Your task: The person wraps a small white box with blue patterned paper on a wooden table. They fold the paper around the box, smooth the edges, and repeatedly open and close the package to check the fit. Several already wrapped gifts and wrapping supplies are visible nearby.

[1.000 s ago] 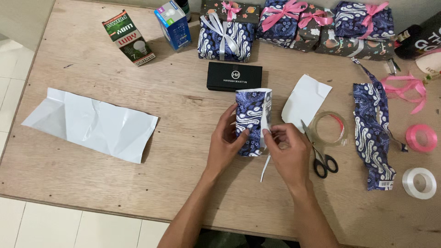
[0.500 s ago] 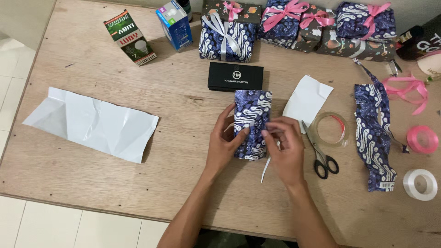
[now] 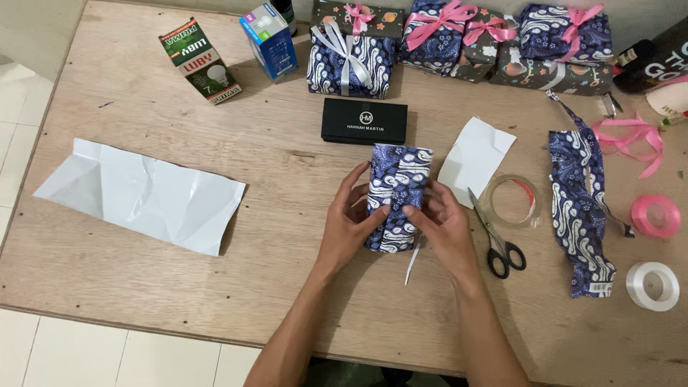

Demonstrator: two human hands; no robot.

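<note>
A small box wrapped in blue-and-white patterned paper (image 3: 398, 188) lies flat on the wooden table (image 3: 287, 179), long side pointing away from me. My left hand (image 3: 349, 228) grips its left side with the thumb pressed on top near the middle. My right hand (image 3: 446, 226) holds the right side, its thumb meeting the left thumb on the paper seam. A thin white strip (image 3: 412, 259) pokes out below the box.
Black-handled scissors (image 3: 496, 240), a clear tape roll (image 3: 511, 201) and white paper scrap (image 3: 476, 158) lie right of my hands. A patterned paper strip (image 3: 579, 208), pink ribbon (image 3: 656, 215), white tape roll (image 3: 652, 285) sit farther right. A black box (image 3: 364, 121), wrapped gifts (image 3: 459, 39), two cartons (image 3: 201, 63), white sheet (image 3: 140, 195).
The wrapped box has been laid flat from a tilted, half-open position, the loose flap folded down; both thumbs now press on its top seam.
</note>
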